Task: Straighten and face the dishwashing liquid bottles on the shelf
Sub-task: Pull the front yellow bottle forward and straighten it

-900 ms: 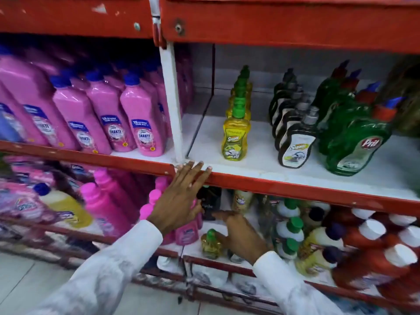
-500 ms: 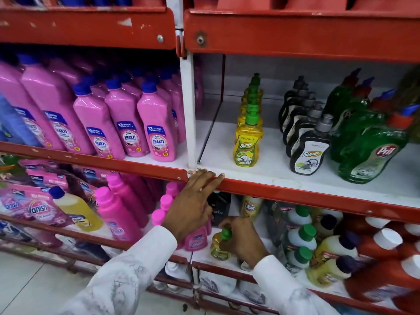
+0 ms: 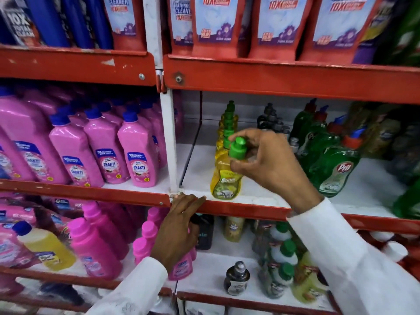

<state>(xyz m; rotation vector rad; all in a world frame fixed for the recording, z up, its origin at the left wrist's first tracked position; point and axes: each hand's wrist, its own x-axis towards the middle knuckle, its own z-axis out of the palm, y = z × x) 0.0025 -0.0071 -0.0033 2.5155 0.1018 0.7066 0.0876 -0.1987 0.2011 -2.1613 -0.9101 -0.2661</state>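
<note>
A yellow dishwashing bottle point(image 3: 225, 185) with a green cap point(image 3: 237, 149) stands at the front of a row of like bottles on the middle shelf point(image 3: 261, 210). My right hand point(image 3: 270, 164) is shut on its cap and neck, and the label faces me. To its right are dark bottles point(image 3: 273, 123), partly hidden by my hand, and green Pril bottles point(image 3: 336, 169) that lean. My left hand point(image 3: 179, 226) rests with fingers spread on the shelf's red front edge and holds nothing.
A white upright point(image 3: 169, 142) separates pink Shakti bottles point(image 3: 141, 155) on the left. Cleaner pouches point(image 3: 216, 23) fill the shelf above. Below are pink bottles point(image 3: 95, 244), green-capped bottles point(image 3: 281, 253) and a small dark bottle point(image 3: 237, 278).
My right hand has risen from the lower shelf to the middle shelf with a green-capped yellow bottle in it. My left hand stays on the shelf edge. The view has tilted upward.
</note>
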